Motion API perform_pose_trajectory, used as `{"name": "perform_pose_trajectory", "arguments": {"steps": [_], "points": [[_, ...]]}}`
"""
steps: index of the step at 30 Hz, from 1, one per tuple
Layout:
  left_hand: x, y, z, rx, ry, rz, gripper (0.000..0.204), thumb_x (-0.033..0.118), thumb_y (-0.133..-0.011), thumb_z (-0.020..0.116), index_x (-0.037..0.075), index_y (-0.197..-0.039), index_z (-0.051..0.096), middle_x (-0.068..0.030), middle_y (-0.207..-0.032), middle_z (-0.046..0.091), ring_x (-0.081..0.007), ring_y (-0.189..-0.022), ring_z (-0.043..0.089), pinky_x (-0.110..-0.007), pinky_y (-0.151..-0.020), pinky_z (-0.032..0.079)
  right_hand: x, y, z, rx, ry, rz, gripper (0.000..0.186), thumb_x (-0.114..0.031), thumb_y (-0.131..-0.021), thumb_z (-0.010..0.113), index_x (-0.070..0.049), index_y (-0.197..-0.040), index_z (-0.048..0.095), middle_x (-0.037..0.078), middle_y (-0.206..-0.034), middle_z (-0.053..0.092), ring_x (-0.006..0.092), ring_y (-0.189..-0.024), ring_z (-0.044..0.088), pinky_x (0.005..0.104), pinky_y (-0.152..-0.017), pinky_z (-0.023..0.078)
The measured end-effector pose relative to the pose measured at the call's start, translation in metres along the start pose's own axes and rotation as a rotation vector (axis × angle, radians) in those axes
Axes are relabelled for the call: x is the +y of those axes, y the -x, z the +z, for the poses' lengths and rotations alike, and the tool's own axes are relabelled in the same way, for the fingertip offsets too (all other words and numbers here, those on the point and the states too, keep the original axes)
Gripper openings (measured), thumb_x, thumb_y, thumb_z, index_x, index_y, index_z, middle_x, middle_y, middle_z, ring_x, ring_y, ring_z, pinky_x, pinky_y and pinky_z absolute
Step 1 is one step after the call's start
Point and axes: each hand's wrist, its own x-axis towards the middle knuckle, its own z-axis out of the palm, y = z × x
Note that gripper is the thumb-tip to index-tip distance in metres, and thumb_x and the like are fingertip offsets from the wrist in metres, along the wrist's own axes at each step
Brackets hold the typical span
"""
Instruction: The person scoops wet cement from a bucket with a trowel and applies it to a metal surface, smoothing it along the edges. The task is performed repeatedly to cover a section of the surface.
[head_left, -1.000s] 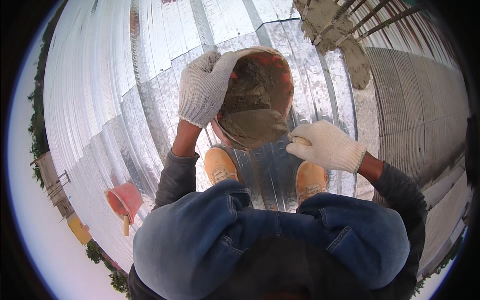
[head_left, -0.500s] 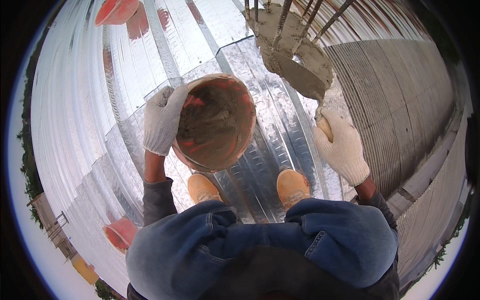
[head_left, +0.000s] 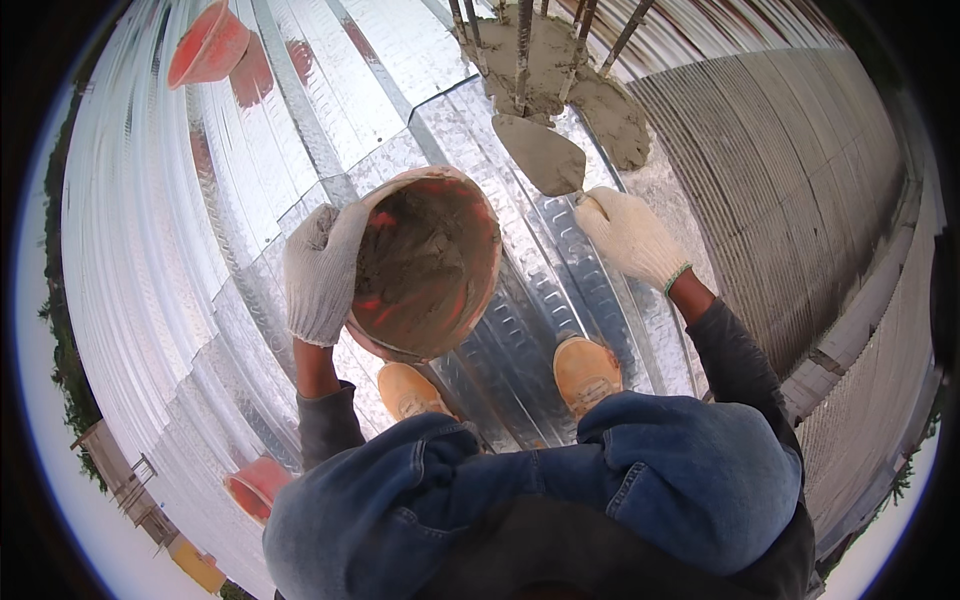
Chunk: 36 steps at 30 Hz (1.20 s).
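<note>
My left hand (head_left: 328, 270), in a white knit glove, is closed on the rim of a red bucket (head_left: 488, 290). The bucket is tilted so its mouth faces me, and wet grey mortar (head_left: 420, 262) coats its inside. Gloved too, my right hand (head_left: 630, 236) is wrapped round the handle of a pointed trowel (head_left: 542, 156); the fingers hide most of the handle. Mortar covers the trowel's blade, which lies at the near edge of a mortar patch (head_left: 612, 125). Several upright rebars (head_left: 523, 60) stick out of that patch.
Ribbed shiny metal decking (head_left: 330, 120) spreads underfoot and to the left. A red bucket (head_left: 210, 48) lies at the far left, another red container (head_left: 258, 486) at the near left. Corrugated grey sheeting (head_left: 760, 150) covers the right side. My tan shoes (head_left: 586, 374) stand below the bucket.
My right hand and the trowel have moved left, closer to the bucket, with the blade turning at the mortar's edge. The view has shifted slightly; my left hand keeps hold of the bucket.
</note>
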Motion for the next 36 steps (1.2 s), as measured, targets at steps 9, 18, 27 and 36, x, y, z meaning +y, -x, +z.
{"name": "perform_pose_trajectory", "arguments": {"steps": [9,18,27,36], "points": [[-0.002,-0.003,-0.007,0.019,0.003,-0.023,0.037,0.035,-0.111,0.071,0.002,-0.093,0.072,0.0045,-0.082,0.059,-0.0066,-0.079,0.047,-0.028,-0.069,0.043,0.008,0.027,-0.029,-0.123,-0.397,0.331,0.04,-0.037,-0.107,0.055,-0.002,-0.091,0.066,0.006,-0.071,0.062,0.016,-0.057,0.06,0.0353,-0.052,0.048],[-0.016,-0.011,-0.012,-0.003,0.02,-0.017,0.035,0.032,-0.111,0.071,0.002,-0.092,0.072,0.0058,-0.083,0.06,-0.0054,-0.077,0.049,-0.026,-0.067,0.043,0.021,-0.018,-0.028,-0.122,-0.346,0.178,0.038,-0.035,-0.109,0.055,0.0,-0.106,0.069,0.01,-0.079,0.067,0.0196,-0.063,0.066,0.0375,-0.056,0.051],[-0.01,-0.008,-0.01,0.005,-0.035,-0.017,0.035,0.031,-0.111,0.071,0.002,-0.092,0.072,0.0044,-0.083,0.063,-0.0056,-0.078,0.051,-0.027,-0.068,0.045,0.034,-0.038,-0.018,0.235,0.338,-0.064,0.043,-0.042,-0.11,0.061,-0.002,-0.122,0.07,0.025,-0.098,0.076,0.046,-0.092,0.076,0.057,-0.082,0.058],[-0.004,-0.014,-0.007,-0.007,-0.013,-0.021,0.038,0.032,-0.111,0.072,0.003,-0.087,0.066,0.0054,-0.08,0.056,-0.0055,-0.077,0.047,-0.027,-0.067,0.041,0.049,0.019,-0.016,0.248,0.338,-0.043,0.03,-0.037,-0.105,0.068,-0.008,-0.112,0.069,0.018,-0.096,0.078,0.0414,-0.09,0.077,0.0546,-0.078,0.059]]}}
